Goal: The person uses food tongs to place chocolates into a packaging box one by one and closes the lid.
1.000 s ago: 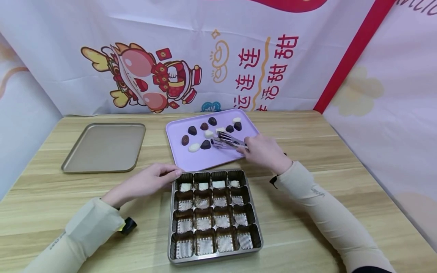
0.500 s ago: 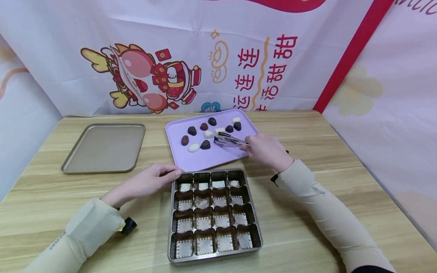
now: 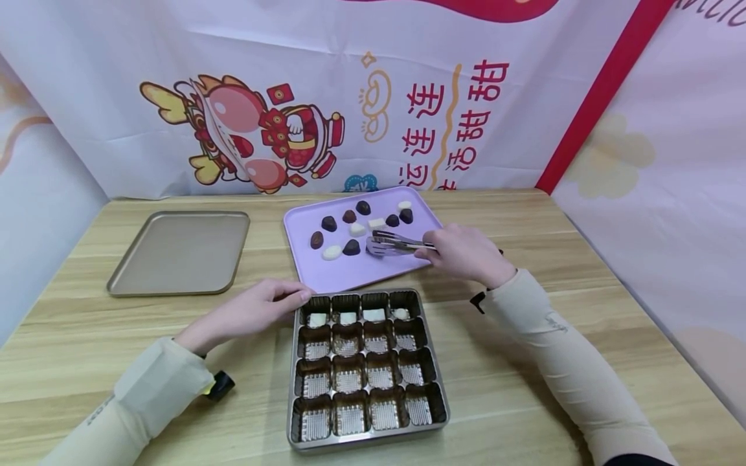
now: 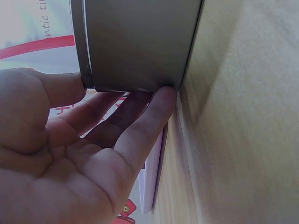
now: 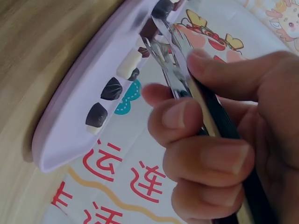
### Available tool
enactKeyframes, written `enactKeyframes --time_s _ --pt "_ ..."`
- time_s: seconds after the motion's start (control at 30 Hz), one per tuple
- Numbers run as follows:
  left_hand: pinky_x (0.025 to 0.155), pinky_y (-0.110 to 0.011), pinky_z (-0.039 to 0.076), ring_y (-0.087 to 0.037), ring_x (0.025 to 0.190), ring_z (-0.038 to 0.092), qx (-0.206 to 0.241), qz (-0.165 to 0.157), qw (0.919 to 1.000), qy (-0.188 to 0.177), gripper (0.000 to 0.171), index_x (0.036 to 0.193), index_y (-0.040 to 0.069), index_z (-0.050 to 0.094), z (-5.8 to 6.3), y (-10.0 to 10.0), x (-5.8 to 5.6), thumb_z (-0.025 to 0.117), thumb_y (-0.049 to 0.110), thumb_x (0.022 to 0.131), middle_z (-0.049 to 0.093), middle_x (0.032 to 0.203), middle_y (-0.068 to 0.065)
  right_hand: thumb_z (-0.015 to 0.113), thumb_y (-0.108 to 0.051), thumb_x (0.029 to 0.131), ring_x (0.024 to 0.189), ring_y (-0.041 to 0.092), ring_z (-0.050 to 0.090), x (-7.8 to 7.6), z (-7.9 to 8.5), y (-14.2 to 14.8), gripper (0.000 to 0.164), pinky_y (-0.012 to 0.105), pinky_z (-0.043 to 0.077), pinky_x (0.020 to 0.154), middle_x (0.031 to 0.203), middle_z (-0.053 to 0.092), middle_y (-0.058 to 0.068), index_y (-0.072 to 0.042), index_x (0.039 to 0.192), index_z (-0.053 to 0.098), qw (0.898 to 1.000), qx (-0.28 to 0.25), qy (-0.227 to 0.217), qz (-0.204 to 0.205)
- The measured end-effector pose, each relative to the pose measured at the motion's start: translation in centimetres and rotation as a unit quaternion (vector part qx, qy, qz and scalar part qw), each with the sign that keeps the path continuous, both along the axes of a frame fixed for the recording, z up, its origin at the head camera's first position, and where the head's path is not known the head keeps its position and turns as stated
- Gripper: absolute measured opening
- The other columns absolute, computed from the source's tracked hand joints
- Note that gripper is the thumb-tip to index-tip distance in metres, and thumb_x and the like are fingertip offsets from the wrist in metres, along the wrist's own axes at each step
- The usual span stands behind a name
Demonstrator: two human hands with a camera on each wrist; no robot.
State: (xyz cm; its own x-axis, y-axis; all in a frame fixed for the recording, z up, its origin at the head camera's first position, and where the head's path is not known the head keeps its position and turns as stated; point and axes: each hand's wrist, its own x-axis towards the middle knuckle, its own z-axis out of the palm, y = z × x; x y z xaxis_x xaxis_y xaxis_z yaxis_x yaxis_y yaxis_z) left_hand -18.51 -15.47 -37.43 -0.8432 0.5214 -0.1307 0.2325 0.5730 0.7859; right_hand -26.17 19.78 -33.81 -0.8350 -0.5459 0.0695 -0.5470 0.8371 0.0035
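Note:
My right hand (image 3: 466,254) grips metal tongs (image 3: 402,242) over the lilac tray (image 3: 350,278). In the right wrist view, fingers curl round the tongs (image 5: 180,60), whose tips stand apart. Dark, brown and white chocolates lie scattered on the tray; a white rectangular chocolate (image 3: 377,223) and a dark chocolate (image 3: 351,247) are nearest the tips. My left hand (image 3: 256,312) holds the far left corner of a square metal box (image 3: 373,442), thumb at its rim and fingers along its far side (image 4: 135,46). White pieces (image 3: 373,314) sit in the box's back row of compartments.
A flat bronze tray (image 3: 180,252) lies at the table's back left. The wooden table (image 3: 524,388) carries everything, and a printed cloth (image 3: 379,97) hangs behind its far edge.
The tongs' tips have come closer together, then the right hand and tongs have shifted slightly right. The left hand and the box have stayed put.

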Motion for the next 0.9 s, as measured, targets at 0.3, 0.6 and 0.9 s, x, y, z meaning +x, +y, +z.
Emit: enactKeyframes --time_s 0.3,0.6,0.9 --pt "0.084 -0.036 0.042 -0.021 0.088 0.054 0.001 -0.004 1.0000 0.008 0.034 0.118 0.014 0.063 0.0 -0.1 0.0 0.045 0.037 0.102 0.061 0.098 0.001 0.056 -0.043 0.095 0.051 0.012 0.045 0.4 0.7 0.1 0.029 0.029 0.036 0.044 0.060 0.047 -0.005 -0.020 0.077 0.056 0.999 -0.014 0.002 0.036" --pt "0.082 -0.036 0.043 -0.023 0.088 0.053 0.003 -0.004 1.0000 0.007 0.035 0.120 0.014 0.063 -0.1 -0.1 0.0 0.044 0.037 0.102 0.061 0.099 0.000 0.056 -0.042 0.095 0.051 0.008 0.046 1.1 1.4 -0.4 0.026 0.028 0.039 0.047 0.062 0.050 -0.010 -0.019 0.085 0.064 0.995 -0.039 0.026 0.093" --pt "0.092 -0.038 0.041 -0.017 0.100 0.054 -0.005 0.000 0.9999 0.016 0.037 0.123 0.015 0.062 -0.1 -0.1 0.1 0.044 0.039 0.102 0.061 0.110 0.002 0.055 -0.045 0.095 0.050 0.005 0.044 2.7 2.3 -0.7 0.025 0.026 0.036 0.045 0.061 0.047 -0.012 -0.023 0.082 0.059 0.989 -0.064 0.043 0.127"
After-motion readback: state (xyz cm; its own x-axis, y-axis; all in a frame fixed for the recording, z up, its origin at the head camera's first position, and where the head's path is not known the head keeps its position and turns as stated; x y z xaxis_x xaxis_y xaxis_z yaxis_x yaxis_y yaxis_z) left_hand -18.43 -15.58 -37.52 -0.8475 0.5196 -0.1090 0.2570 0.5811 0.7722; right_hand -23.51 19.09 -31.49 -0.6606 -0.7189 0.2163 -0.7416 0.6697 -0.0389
